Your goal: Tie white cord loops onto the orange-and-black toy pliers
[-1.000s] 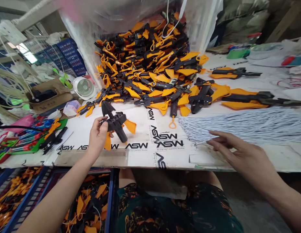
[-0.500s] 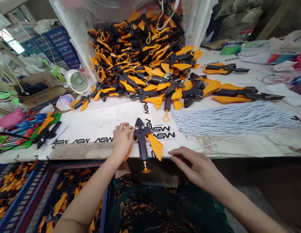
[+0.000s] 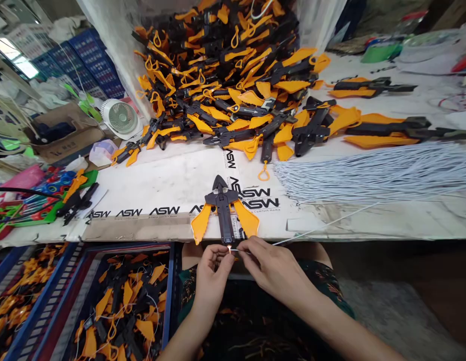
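A black toy plane (image 3: 226, 215) with two orange wings lies on the white-covered table edge, nose pointing away from me. At its tail, my left hand (image 3: 213, 273) is closed, pinching where the orange pull ring hung; the ring is mostly hidden by fingers. Just beside it, my right hand (image 3: 272, 265) pinches a thin white cord (image 3: 311, 232), whose end reaches the metal link at the tail. The cord trails right across the table toward a bundle of pale cords (image 3: 368, 173). Whether the cord passes through the link I cannot tell.
A large heap of similar toys (image 3: 225, 95) fills the back of the table. To the left stand a small fan (image 3: 121, 118), a cardboard box (image 3: 63, 133) and colourful plastic parts (image 3: 41, 200). Below left, a blue crate (image 3: 169, 291) holds more toys.
My left hand has left the toy's left wing and moved down to its tail. My right hand has come left to the tail, now with a white cord.
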Demonstrator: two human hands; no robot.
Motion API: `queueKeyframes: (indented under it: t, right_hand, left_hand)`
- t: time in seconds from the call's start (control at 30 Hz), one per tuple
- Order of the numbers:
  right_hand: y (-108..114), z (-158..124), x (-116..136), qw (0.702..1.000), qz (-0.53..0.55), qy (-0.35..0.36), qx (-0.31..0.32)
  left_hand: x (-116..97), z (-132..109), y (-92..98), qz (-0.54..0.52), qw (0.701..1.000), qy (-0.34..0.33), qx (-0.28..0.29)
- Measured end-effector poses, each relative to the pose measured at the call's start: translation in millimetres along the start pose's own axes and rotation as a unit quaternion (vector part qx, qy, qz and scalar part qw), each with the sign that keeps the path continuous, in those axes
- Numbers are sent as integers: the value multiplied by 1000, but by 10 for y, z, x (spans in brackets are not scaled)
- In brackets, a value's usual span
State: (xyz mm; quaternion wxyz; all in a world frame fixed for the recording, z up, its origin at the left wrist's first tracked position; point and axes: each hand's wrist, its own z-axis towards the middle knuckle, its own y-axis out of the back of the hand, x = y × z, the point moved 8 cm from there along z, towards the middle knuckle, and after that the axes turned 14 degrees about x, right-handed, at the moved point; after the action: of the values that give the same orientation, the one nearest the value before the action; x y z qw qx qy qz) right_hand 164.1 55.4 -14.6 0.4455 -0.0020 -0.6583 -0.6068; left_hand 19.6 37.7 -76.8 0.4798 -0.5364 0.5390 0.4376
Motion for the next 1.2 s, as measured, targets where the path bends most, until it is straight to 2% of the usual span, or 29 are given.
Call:
queueKeyframes:
  t: [0.23,0.53,0.77,0.83,1.0,1.1,1.2]
  right_hand:
    - [42,30,-68,999,18,-11,-29]
    - [-2,109,-139,991,116,-65,0]
    - [-24,84,-150,989,95,-113,-31]
    - [-27,92,-126,990,92,-101,-28]
    - [-15,76,-25,994,108,-18,-29]
    - [-14,39,-60,996,62,-41,-58]
    - [-54,59,-49,998,21,-45,-38]
  left_hand:
    - [-46,97,-111,-42,999,4,15]
    - [-42,107,-58,-33,999,12,27]
    - [-17,90,-47,-34,999,21,26]
    - [-19,87,-37,-33,999,20,25]
    - [-40,83,-6,-15,999,9,29]
    - [-25,91,-17,-4,999,11,42]
    - [-19,105,-23,0,999,12,43]
